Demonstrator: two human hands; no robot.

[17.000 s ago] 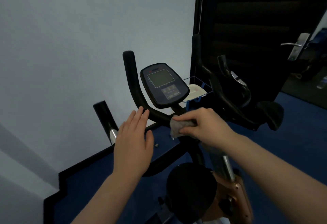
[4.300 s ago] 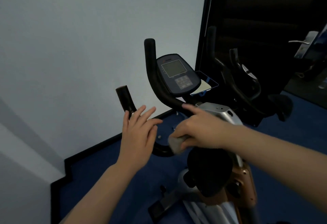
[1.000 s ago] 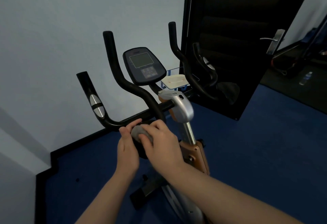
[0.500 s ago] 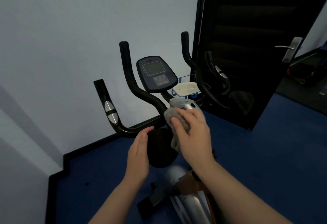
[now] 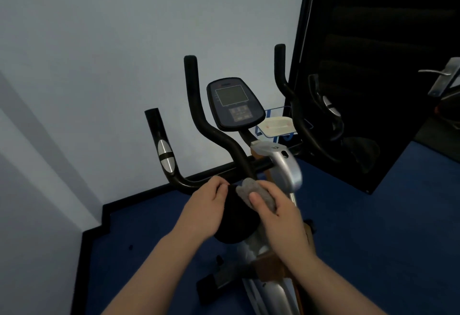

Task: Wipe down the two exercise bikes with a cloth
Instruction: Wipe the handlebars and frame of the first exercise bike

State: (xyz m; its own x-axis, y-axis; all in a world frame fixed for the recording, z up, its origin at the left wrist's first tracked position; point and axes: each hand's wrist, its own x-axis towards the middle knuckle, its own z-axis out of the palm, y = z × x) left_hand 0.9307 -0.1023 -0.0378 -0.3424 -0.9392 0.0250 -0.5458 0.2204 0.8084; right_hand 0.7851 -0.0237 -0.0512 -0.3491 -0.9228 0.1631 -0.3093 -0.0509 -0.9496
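Note:
One exercise bike [image 5: 286, 167] stands in front of me, with black handlebars [image 5: 199, 120], a dark console [image 5: 234, 104] and a silver stem. Below the handlebar is a black rounded pad [image 5: 234, 222]. My right hand [image 5: 278, 215] is shut on a grey cloth [image 5: 256, 192] and presses it onto the pad's top right. My left hand [image 5: 206, 207] curls over the pad's left edge. A second bike is not clearly in view.
A pale wall is close on the left, with black skirting and blue carpet [image 5: 373, 227] below. A black door [image 5: 373, 40] with a metal handle [image 5: 443, 78] stands to the right. A white object in a blue wire holder [image 5: 276, 125] sits behind the console.
My right hand has brought the cloth down from the silver stem onto the top of the black pad. My left hand has slid up to the pad's upper left edge.

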